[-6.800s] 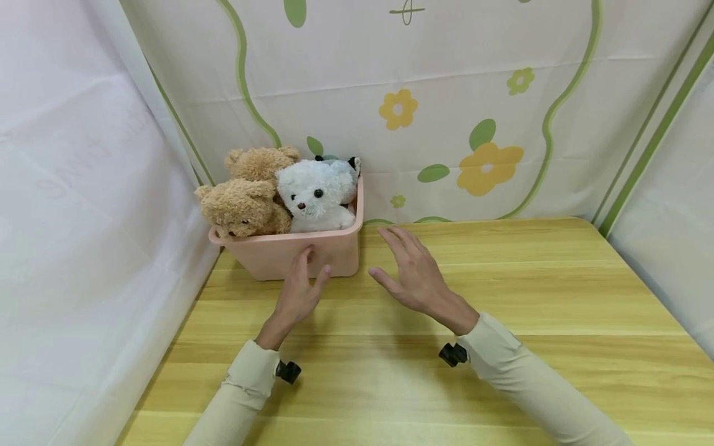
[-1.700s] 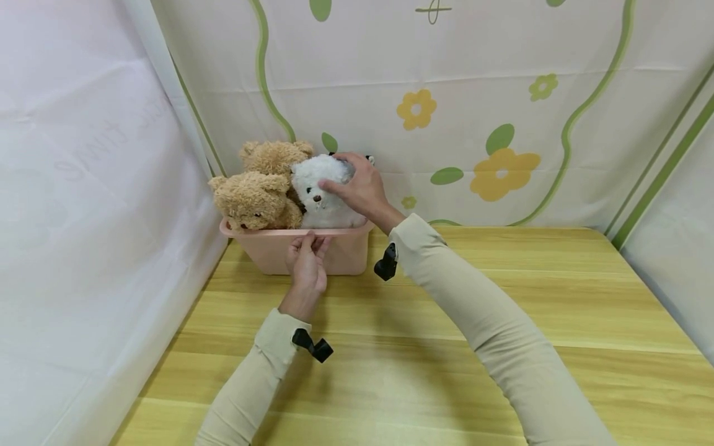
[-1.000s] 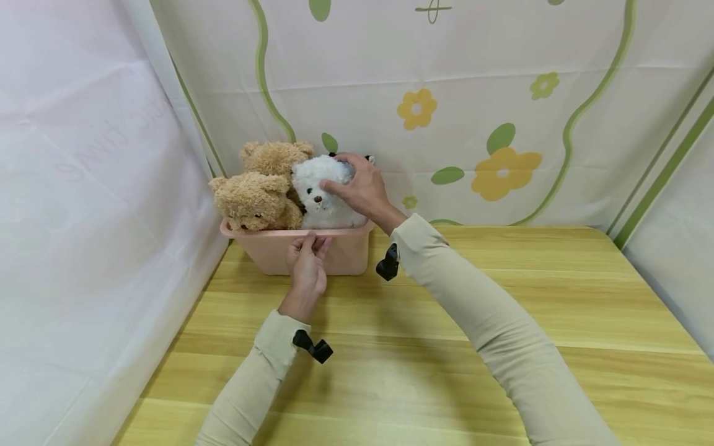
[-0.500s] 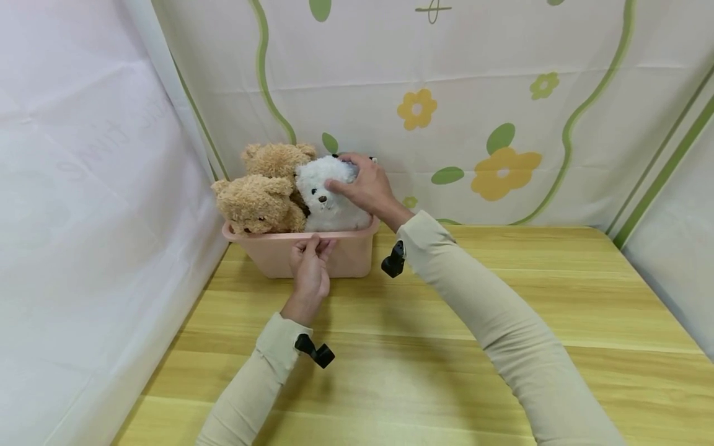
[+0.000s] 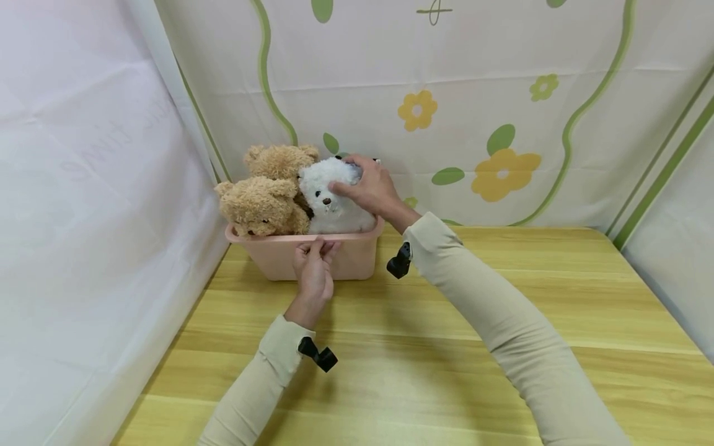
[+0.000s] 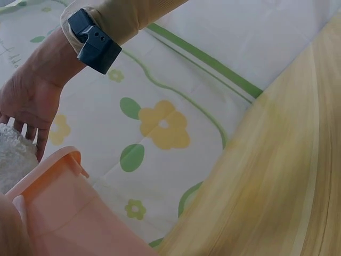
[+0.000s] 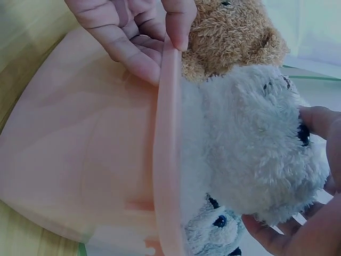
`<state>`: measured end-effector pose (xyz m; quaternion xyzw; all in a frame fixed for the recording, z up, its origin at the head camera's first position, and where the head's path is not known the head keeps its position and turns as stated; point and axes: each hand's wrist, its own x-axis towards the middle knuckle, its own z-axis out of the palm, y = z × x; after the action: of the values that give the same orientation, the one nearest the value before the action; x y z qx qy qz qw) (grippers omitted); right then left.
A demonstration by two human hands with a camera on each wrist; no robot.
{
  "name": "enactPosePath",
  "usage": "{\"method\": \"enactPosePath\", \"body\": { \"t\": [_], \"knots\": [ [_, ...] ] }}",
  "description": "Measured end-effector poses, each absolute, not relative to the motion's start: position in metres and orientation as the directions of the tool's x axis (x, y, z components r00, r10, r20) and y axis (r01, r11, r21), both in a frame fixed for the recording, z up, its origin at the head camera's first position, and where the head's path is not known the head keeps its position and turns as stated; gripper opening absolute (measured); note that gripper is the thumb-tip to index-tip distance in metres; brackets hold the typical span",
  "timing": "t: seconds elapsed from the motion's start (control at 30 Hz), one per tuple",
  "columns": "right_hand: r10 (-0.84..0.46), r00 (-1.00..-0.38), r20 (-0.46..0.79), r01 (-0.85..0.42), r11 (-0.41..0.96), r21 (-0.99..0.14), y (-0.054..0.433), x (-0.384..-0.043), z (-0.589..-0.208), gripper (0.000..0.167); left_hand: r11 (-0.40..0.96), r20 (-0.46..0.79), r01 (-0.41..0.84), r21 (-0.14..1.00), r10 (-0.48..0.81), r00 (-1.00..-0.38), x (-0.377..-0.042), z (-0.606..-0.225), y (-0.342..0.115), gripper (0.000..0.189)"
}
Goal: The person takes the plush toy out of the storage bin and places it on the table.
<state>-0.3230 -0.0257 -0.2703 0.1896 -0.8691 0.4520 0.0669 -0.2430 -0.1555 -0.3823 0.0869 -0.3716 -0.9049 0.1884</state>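
A pink plastic bin stands on the table, packed with plush toys. My left hand pinches the middle of its near rim; the right wrist view has the thumb on the inside and curled fingers below the lip outside. My right hand grips the head of a white plush animal in the bin's right part, thumb on the face side. Left of it sit a tan teddy bear in front and another tan plush behind. A greyish plush with a dark eye is mostly hidden by the white one.
The wood-grain table extends right and toward me. A white cloth wall rises close to the bin's left side. Behind the bin hangs a flower-printed cloth.
Both hands, earlier apart in front of and beside the bin, came to hold its rim and the white plush. Over the last second, bin, toys and hands shifted slightly right and toward me.
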Motion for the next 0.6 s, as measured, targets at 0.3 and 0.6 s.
{"method": "enactPosePath", "body": {
  "t": [0.3, 0.6],
  "knots": [
    [-0.271, -0.926, 0.263, -0.372, 0.534, -0.759, -0.0231, -0.3192, -0.265, 0.066, -0.642, -0.028, 0.248, 0.725, -0.387, -0.921, -0.2382, -0.3766, -0.1538, 0.015],
    [-0.271, -0.928, 0.257, -0.368, 0.549, -0.751, -0.0221, -0.3136, -0.2603, 0.065, -0.641, -0.04, 0.244, 0.727, -0.395, -0.918, -0.2341, -0.3728, -0.1511, 0.012]
  ]
}}
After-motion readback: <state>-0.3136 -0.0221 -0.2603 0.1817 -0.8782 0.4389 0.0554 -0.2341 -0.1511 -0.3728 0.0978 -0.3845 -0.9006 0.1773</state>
